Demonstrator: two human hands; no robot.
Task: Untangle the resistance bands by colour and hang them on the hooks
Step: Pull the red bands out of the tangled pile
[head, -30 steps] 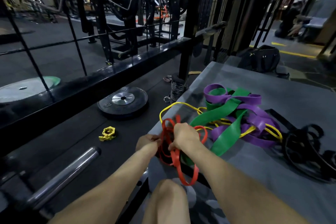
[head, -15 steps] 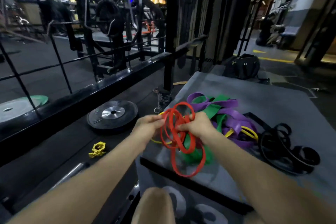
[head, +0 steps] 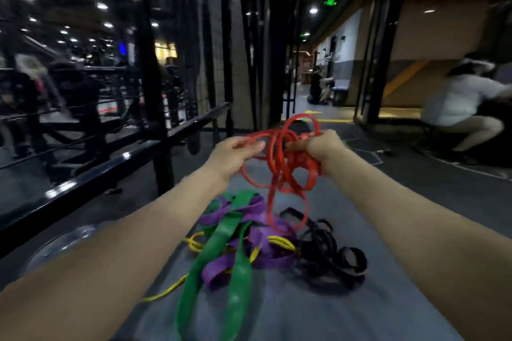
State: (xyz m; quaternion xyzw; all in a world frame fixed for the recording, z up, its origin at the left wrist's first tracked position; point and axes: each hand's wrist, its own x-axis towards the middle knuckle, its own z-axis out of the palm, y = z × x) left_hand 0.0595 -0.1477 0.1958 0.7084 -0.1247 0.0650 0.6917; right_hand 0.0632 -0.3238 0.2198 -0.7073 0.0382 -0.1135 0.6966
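Both hands raised over grey mat (head: 346, 299): left hand (head: 231, 153) pinches one loop of red bands (head: 282, 166), right hand (head: 322, 147) fisted round bunch. Red tail dangles, possibly touching pile below: green band (head: 221, 252), purple bands (head: 255, 230), yellow (head: 194, 243), black (head: 327, 252).

A grey padded platform (head: 318, 313) fills the lower middle of the frame. On it, in a heap at lower centre, lie green bands (head: 219, 252) tangled with purple bands (head: 266, 246) and thin yellow bands (head: 166, 292). Just right of that heap, touching it, lies a bundle of black bands (head: 329, 252).
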